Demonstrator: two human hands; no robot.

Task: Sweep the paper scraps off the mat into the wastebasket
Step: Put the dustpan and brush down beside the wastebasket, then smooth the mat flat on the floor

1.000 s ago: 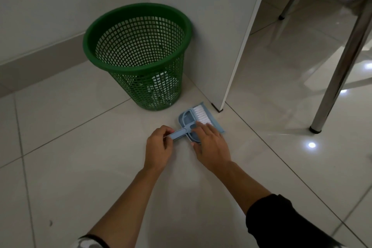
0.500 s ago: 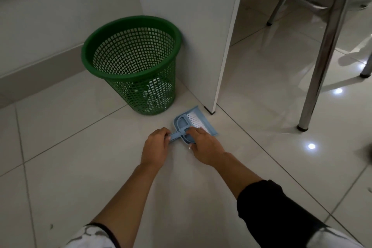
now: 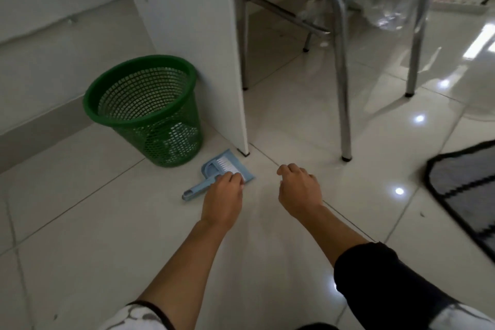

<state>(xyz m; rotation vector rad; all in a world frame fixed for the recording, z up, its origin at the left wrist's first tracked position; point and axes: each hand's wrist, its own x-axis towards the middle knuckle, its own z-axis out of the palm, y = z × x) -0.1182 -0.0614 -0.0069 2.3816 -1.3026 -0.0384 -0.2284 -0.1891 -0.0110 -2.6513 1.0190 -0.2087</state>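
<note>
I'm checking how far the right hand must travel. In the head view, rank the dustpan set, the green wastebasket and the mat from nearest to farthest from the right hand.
From the right hand:
1. Blue dustpan set, just to its left on the floor, under the left hand.
2. Mat, off to its right at the frame edge.
3. Green wastebasket, farther left and back, beside the white panel.

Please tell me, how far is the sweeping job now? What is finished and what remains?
Little looks done: no scraps are visible on the part of the mat in view, and it lies apart at the right. In hand: the left hand rests on the blue dustpan and brush beside the wastebasket; the right hand is free. Sweeping and emptying remain.
</note>
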